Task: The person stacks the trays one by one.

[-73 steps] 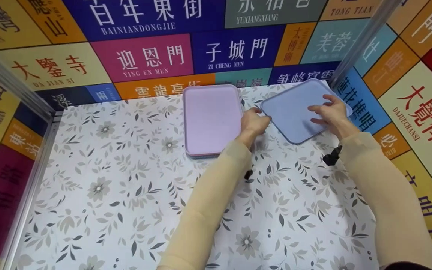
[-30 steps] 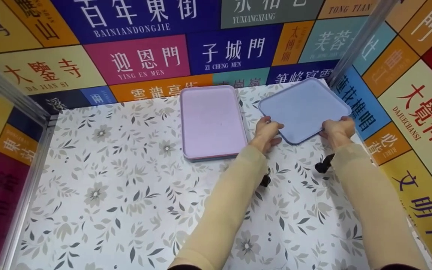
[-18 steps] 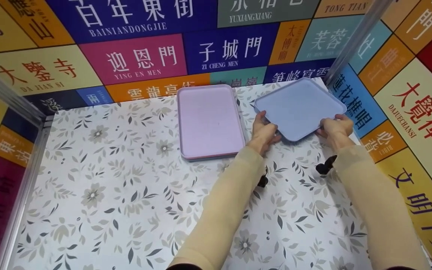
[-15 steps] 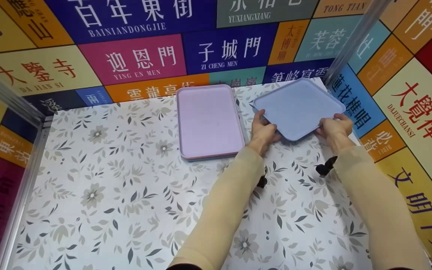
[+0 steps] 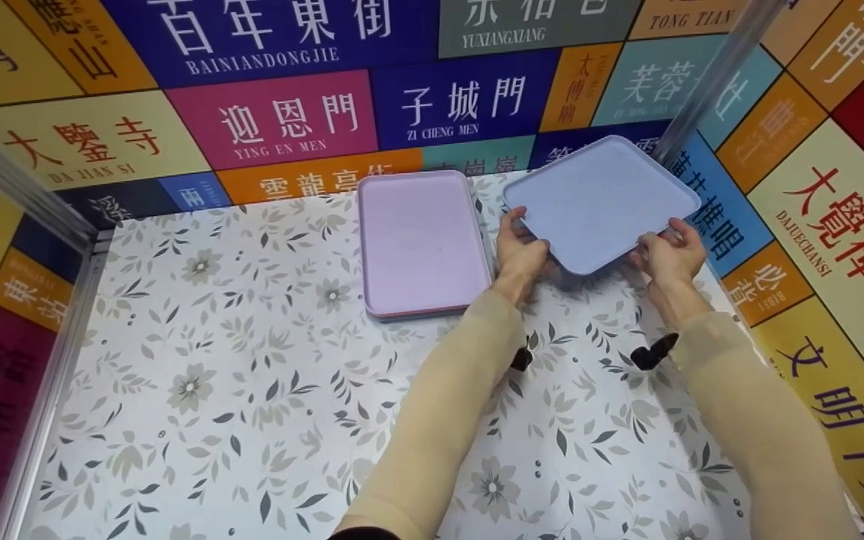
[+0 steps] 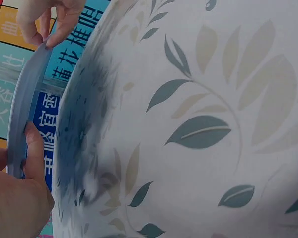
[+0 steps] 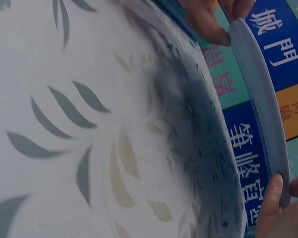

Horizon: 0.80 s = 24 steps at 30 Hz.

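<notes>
A blue rectangular tray (image 5: 601,202) is held off the table by both hands, turned with one corner toward the person. My left hand (image 5: 520,251) grips its left edge, and my right hand (image 5: 673,255) pinches the lower right edge. In the left wrist view the blue tray (image 6: 27,106) shows edge-on, raised above the cloth, with a dark shadow beneath. The right wrist view shows the same tray (image 7: 262,99) between the two hands. Left of it lies a pink-lilac tray (image 5: 424,244) on top of a stack; only thin edges of the lower ones show.
A white cloth with grey leaves and flowers (image 5: 252,390) covers the table. Colourful panels with Chinese lettering (image 5: 274,112) stand behind and at both sides. A metal post (image 5: 709,82) rises at the back right corner, close behind the blue tray.
The right hand came down from above the blue tray to its lower right edge, and the left hand took its left edge. Since half a second ago the tray has risen off the table.
</notes>
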Tool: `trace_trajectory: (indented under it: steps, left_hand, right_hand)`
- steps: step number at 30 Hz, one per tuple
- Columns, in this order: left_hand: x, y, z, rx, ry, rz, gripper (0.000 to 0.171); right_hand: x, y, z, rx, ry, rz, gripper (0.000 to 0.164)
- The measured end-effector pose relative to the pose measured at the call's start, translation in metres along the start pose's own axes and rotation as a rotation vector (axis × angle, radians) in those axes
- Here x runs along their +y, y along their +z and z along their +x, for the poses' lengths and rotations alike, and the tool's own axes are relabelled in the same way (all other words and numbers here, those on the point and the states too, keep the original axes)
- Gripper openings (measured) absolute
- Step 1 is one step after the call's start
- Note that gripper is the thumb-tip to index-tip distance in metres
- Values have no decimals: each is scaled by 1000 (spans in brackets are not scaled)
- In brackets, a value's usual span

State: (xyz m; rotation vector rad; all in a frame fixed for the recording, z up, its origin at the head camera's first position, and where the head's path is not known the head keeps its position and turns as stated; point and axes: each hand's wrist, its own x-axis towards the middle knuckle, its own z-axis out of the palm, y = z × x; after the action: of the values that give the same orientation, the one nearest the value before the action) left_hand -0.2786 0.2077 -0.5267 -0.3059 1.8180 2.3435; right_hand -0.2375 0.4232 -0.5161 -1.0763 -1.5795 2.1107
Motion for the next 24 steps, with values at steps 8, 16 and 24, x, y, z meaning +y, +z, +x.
trace_trajectory:
  steps: [8,16,24]
  left_hand:
    - [4,-9,0,-3,-4,-21,81]
    - [6,-19,0,-17,-4,-72,81]
    - [12,-24,-3,-2,-11,-76,79]
  right_hand:
    - [20,18,-18,-104,-18,83,92]
    - [19,25,-26,-178,-37,112,98]
    - [16,27,-33,-153,-25,160,98]
